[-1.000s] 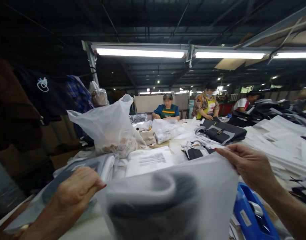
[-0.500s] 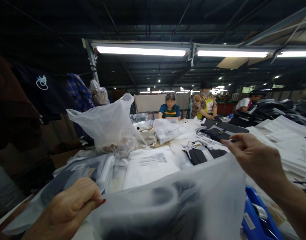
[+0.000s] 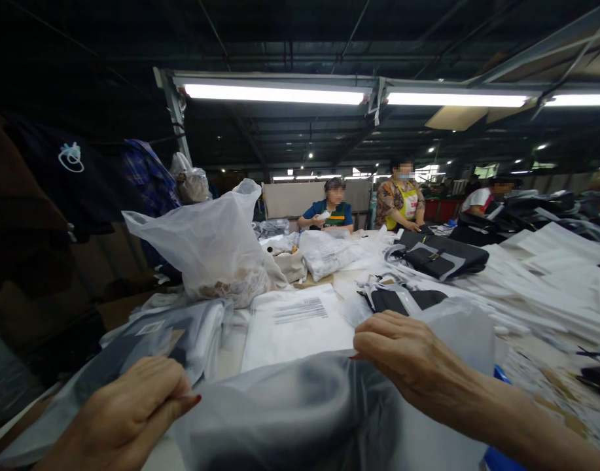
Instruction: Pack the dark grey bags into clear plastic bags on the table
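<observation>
A frosted plastic bag (image 3: 260, 399) with a dark item inside fills the bottom middle of the view. My left hand (image 3: 133, 399) pinches its left top corner between thumb and fingers. Closed on the bag's top edge, right of centre, is my right hand (image 3: 402, 350); the bag's right corner stands up loose behind that wrist. What the dark item is cannot be made out through the cloudy plastic. Just beyond the bag lies a flat white printed bag (image 3: 290, 327). Left of it rests another clear-bagged dark item (image 3: 167, 337) with a barcode label.
A large whitish plastic sack (image 3: 206, 242) stands at the back left. Black and grey bags (image 3: 437, 255) and white sheets (image 3: 549, 268) cover the right side. A blue object (image 3: 498, 451) is partly hidden under my right forearm. Several co-workers (image 3: 332, 206) are across the table.
My right hand has moved left and down along the bag's top edge, off its right corner. My left hand stays on its corner. A co-worker opposite now raises a white item.
</observation>
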The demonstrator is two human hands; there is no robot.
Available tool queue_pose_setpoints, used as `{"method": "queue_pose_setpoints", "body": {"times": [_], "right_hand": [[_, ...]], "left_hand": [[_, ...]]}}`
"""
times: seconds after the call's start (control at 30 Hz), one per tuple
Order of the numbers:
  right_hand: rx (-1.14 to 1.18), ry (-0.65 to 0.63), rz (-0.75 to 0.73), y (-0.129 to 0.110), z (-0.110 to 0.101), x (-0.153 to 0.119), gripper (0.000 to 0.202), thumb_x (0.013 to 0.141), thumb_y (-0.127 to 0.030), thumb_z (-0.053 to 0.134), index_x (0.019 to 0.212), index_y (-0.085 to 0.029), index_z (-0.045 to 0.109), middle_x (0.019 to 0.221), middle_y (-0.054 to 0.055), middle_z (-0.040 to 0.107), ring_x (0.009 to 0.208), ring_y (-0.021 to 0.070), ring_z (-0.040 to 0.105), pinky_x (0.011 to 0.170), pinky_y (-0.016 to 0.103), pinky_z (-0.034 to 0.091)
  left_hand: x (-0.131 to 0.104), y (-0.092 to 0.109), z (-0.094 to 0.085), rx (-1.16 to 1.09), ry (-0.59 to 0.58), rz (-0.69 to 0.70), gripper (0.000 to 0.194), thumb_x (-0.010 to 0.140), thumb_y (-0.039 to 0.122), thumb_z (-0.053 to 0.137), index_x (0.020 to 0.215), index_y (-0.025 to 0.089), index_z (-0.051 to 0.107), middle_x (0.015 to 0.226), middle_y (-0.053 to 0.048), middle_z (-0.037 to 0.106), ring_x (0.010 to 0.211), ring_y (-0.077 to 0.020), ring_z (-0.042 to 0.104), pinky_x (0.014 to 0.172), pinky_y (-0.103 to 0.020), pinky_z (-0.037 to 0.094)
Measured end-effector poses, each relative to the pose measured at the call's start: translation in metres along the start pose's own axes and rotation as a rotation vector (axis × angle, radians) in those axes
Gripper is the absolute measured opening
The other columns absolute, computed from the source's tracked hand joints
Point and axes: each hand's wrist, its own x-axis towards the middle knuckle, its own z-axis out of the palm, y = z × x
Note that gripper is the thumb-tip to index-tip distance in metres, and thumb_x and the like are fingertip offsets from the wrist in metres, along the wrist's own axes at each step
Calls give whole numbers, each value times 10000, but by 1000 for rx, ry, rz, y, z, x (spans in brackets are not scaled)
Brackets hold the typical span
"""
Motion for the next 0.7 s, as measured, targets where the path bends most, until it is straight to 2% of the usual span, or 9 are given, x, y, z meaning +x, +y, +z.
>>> {"method": "queue_pose_setpoints", "body": {"times": [0.07, 0.13, 0.2, 0.27, 0.33, 0.43, 0.57, 0.7], "right_hand": [[-16, 18, -1, 1, 3, -1, 274, 934, -199, 410, 682, -181, 516, 647, -2, 562, 595, 109, 477, 569, 228, 317], [-44, 20, 6, 2, 6, -1, 275, 934, -214, 416, 680, -182, 517, 632, -2, 567, 584, 111, 484, 558, 233, 312], [-72, 13, 6, 2, 7, -2, 284, 938, -219, 405, 679, -182, 515, 622, -1, 566, 577, 115, 482, 556, 241, 307], [-88, 3, 1, 2, 7, -2, 300, 944, -224, 388, 672, -184, 507, 603, -5, 548, 561, 113, 468, 551, 245, 300], [-102, 2, -1, 3, 7, -2, 312, 947, -227, 377, 662, -186, 496, 588, -9, 531, 543, 114, 452, 541, 247, 288], [-136, -4, 17, 1, 8, -1, 306, 943, -215, 378, 655, -191, 477, 584, -8, 524, 529, 120, 439, 531, 255, 268], [-135, 19, 64, -15, 14, 2, 211, 916, -229, 435, 714, -192, 485, 640, 2, 544, 568, 134, 466, 578, 260, 292], [-75, 34, 77, -31, 28, 4, 140, 869, -235, 517, 739, -193, 488, 677, 3, 557, 604, 141, 492, 596, 256, 315]], "left_hand": [[4, 10, 2, 98, 23, -11, 233, 895, 421, 424, 822, 241, 551, 719, 42, 618, 647, -114, 573, 591, -181, 430], [14, 25, 6, 191, 76, 7, 392, 862, 543, 412, 1010, 211, 558, 871, -13, 660, 781, -176, 605, 672, -250, 456], [26, 40, 11, 217, 108, 31, 475, 865, 556, 388, 1088, 165, 541, 918, -52, 667, 824, -207, 611, 707, -292, 459], [39, 53, 17, 183, 81, -7, 395, 901, 486, 361, 1009, 164, 562, 838, -47, 664, 751, -202, 612, 665, -305, 454], [46, 62, 24, 108, 21, -63, 329, 924, 418, 346, 821, 190, 561, 688, -15, 621, 620, -180, 587, 567, -291, 428], [44, 69, 36, -22, -10, -67, 330, 937, 298, 350, 635, 214, 454, 553, 24, 517, 488, -138, 523, 462, -259, 358], [31, 74, 46, -81, 37, -59, 272, 913, 201, 428, 641, 210, 423, 546, 38, 473, 482, -113, 495, 469, -237, 336], [24, 82, 46, -18, 89, -48, 253, 892, 171, 470, 643, 202, 432, 552, 27, 465, 493, -119, 462, 487, -249, 319]]}}
